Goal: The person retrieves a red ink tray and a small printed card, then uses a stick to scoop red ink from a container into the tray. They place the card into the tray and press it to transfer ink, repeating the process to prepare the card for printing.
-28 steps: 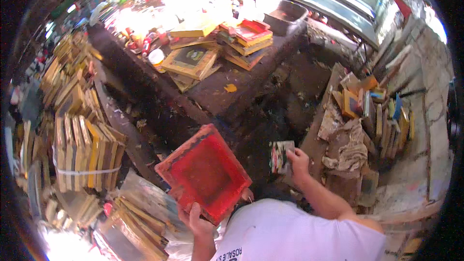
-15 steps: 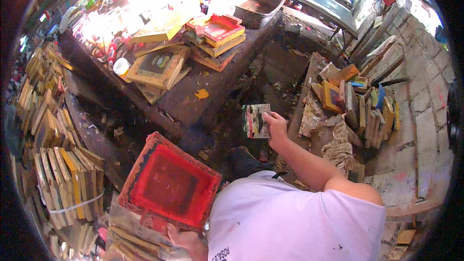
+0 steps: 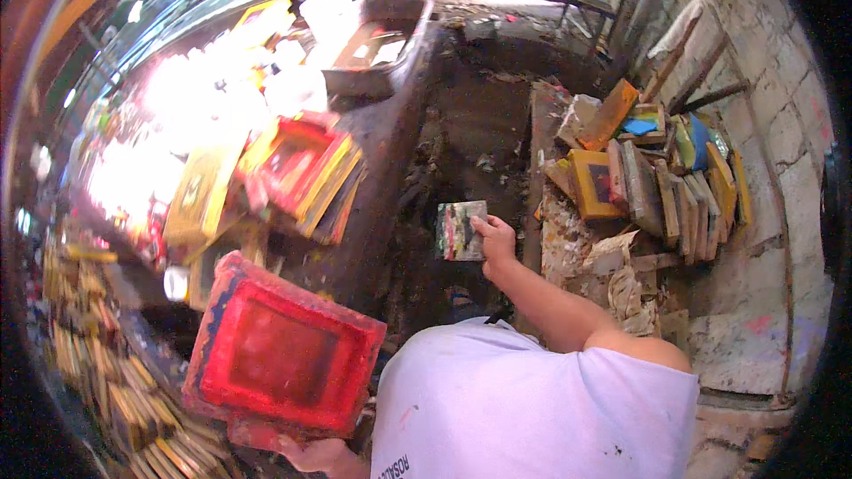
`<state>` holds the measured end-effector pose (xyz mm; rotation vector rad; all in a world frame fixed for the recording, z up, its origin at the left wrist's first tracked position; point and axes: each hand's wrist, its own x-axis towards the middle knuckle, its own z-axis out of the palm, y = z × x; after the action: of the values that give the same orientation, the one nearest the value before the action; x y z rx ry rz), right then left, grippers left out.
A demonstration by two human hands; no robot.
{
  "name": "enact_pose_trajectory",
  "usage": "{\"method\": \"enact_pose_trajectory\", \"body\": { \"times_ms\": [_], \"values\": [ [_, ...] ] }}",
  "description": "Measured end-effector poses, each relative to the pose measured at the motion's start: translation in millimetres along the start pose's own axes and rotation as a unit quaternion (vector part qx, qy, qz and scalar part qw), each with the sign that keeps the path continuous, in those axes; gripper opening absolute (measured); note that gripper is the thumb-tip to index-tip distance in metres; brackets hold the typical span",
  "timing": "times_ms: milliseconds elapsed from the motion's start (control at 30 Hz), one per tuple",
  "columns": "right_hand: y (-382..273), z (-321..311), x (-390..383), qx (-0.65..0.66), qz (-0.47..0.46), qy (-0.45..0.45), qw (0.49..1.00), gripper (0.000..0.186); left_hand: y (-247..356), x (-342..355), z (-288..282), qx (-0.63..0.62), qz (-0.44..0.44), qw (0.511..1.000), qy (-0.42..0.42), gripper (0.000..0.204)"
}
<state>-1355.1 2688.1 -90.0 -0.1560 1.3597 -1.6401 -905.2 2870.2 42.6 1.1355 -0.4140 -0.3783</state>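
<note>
My left hand (image 3: 315, 454) grips the lower edge of a red screen frame (image 3: 280, 356), held tilted at the lower left, with a dark strip along its left side and a red-stained inner panel. My right hand (image 3: 493, 239) is closed on a small, flat square piece (image 3: 460, 231) streaked with green, pink, black and white paint, thumb over its right edge. It is held out over the dark floor beside the workbench. My white shirt (image 3: 532, 408) fills the bottom middle.
A cluttered workbench (image 3: 373, 168) at left holds stacked frames (image 3: 311, 186), glare-washed containers and a grey tub (image 3: 382, 80). More frames (image 3: 98, 346) crowd the lower left. A low board (image 3: 550, 213) at right bears upright frames (image 3: 674, 213) and rags (image 3: 626, 302), beside a block wall (image 3: 781, 213).
The view has swung rightward and the bench appears further left. The red frame has moved leftward and turned. The right hand has moved leftward and upward since the earliest frame, still holding the square piece.
</note>
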Motion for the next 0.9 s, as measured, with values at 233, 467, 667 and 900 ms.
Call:
{"method": "enact_pose_trajectory", "body": {
  "times_ms": [233,467,667,900],
  "values": [
    [-72.6,-65.3,104.5,0.013,-0.055,0.173,0.983,0.021,-3.0,19.2,145.7,-0.053,-0.075,0.995,-0.043,0.063],
    [-72.1,-70.1,126.1,-0.009,-0.055,0.191,0.98,0.021,-30.6,63.5,206.5,-0.206,0.01,0.908,-0.364,0.065],
    [-57.0,-39.0,129.1,-0.065,-0.067,0.173,0.98,0.02,-68.5,54.6,256.0,-0.059,-0.01,0.991,-0.116,0.064],
    [-96.5,21.5,157.1,-0.078,-0.095,0.137,0.983,0.021,-152.3,50.4,300.6,-0.018,-0.034,0.979,-0.199,0.061]
  ]
}}
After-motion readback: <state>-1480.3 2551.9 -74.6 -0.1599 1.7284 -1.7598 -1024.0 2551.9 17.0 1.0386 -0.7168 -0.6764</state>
